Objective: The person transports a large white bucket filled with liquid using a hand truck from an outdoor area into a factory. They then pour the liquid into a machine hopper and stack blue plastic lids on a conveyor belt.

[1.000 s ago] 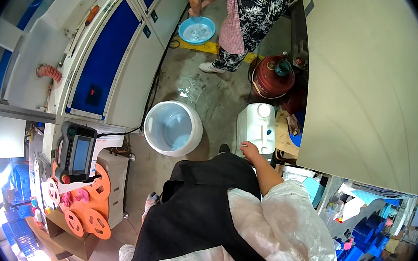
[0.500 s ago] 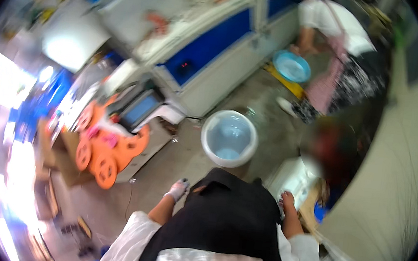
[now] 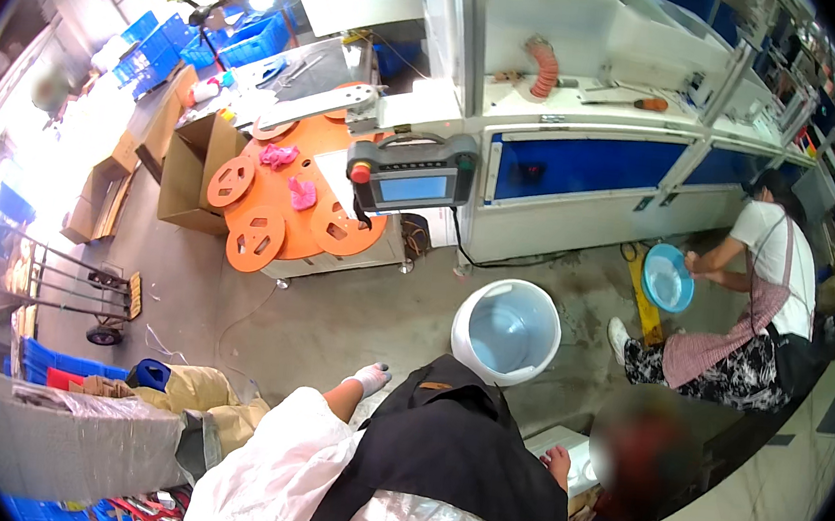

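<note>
My left hand [image 3: 366, 378], in a pale glove with the fingertips bare, hangs beside my black apron [image 3: 461, 436], fingers loosely extended and holding nothing I can see. On the other side, my right hand [image 3: 556, 463] is partly hidden by the apron; its visible fingers are apart and appear to hold nothing. A white bucket [image 3: 508, 332] with water in it stands on the floor just ahead of me. Neither hand touches it. A white box-like object [image 3: 575, 454] sits close to my right hand.
A crouching co-worker [image 3: 773, 275] reaches to a light-blue basin [image 3: 668, 278] at right, by a yellow floor piece [image 3: 643, 300]. An orange table [image 3: 292, 223], a control pendant [image 3: 413, 175] and a machine cabinet [image 3: 583, 216] stand ahead. A hand truck [image 3: 83, 294] is at left.
My view has swung round and levelled, so the bucket and co-worker appear farther right and lower. Both hands still hang at my sides. The co-worker still crouches at the basin.
</note>
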The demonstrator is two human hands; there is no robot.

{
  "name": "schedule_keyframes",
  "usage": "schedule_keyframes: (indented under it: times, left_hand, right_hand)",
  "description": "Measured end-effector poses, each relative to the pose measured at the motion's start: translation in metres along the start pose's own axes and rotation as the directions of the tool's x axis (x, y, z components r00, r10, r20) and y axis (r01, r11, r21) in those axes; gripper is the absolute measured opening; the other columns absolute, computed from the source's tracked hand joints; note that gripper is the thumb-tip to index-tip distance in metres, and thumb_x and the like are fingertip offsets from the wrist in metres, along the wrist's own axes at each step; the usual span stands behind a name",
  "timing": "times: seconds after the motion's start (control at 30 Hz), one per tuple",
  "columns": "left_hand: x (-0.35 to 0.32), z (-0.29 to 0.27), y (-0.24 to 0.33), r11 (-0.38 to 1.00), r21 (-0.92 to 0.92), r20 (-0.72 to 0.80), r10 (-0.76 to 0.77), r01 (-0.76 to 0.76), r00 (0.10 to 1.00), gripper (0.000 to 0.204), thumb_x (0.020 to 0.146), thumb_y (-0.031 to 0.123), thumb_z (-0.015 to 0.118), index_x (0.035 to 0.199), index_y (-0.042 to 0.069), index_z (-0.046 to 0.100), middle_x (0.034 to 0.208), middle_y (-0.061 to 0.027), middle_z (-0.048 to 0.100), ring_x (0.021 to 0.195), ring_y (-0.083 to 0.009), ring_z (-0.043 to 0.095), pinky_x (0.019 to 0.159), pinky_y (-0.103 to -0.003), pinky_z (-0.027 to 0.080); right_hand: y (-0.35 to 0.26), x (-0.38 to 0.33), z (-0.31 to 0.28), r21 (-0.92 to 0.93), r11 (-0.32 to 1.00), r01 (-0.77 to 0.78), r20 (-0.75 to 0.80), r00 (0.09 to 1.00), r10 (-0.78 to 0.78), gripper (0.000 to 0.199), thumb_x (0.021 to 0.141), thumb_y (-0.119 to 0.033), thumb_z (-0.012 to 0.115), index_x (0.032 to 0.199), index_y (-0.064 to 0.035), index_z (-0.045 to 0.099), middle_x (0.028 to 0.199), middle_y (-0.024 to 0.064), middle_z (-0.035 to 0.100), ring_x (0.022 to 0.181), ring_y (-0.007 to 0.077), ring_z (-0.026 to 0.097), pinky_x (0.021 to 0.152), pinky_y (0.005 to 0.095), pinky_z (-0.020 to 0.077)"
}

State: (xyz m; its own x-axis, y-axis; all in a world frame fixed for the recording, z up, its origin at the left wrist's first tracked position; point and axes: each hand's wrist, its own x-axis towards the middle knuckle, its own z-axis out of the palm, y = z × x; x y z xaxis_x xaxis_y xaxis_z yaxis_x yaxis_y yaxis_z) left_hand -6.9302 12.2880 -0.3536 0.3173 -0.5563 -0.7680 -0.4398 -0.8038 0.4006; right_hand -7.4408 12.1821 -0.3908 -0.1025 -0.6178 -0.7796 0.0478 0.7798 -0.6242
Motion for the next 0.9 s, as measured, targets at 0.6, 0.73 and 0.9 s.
schedule_keyframes:
  times: [0.6, 0.73, 0.9]
  left_hand:
    - [0.014, -0.012, 0.021, 0.990, -0.137, 0.076, 0.001, 0.010, 0.997, 0.049, 0.082, 0.024, 0.051, 0.129, 0.011, 0.044, 0.081, -0.0075, 0.057, 0.065, -0.0167, 0.053, 0.057, -0.031, 0.045]
    - [0.038, -0.006, 0.012, 0.972, -0.234, 0.105, 0.000, 0.024, 0.995, 0.050, 0.081, 0.025, 0.051, 0.129, 0.010, 0.043, 0.077, -0.0065, 0.055, 0.061, -0.0151, 0.050, 0.054, -0.030, 0.043]
    - [0.038, -0.002, 0.026, 0.988, -0.148, 0.136, -0.029, 0.049, 0.990, 0.051, 0.080, 0.026, 0.052, 0.128, 0.010, 0.044, 0.081, -0.0101, 0.059, 0.070, -0.0215, 0.056, 0.063, -0.033, 0.047]
  right_hand:
    - [0.030, -0.034, 0.010, -0.058, 0.989, -0.134, -0.142, 0.982, 0.124, 0.040, 0.082, -0.015, 0.057, 0.120, -0.0082, 0.047, 0.091, 0.0046, 0.056, 0.069, 0.0155, 0.054, 0.056, 0.0298, 0.0452]
    - [0.036, -0.034, 0.006, -0.045, 0.988, -0.147, -0.142, 0.980, 0.139, 0.040, 0.083, -0.016, 0.057, 0.120, -0.0077, 0.047, 0.092, 0.0051, 0.056, 0.072, 0.0163, 0.055, 0.058, 0.0308, 0.0461]
    - [0.036, -0.028, -0.003, -0.069, 0.988, -0.138, -0.152, 0.980, 0.127, 0.040, 0.082, -0.017, 0.057, 0.120, -0.0072, 0.047, 0.094, 0.0063, 0.057, 0.074, 0.0172, 0.056, 0.059, 0.0316, 0.0468]
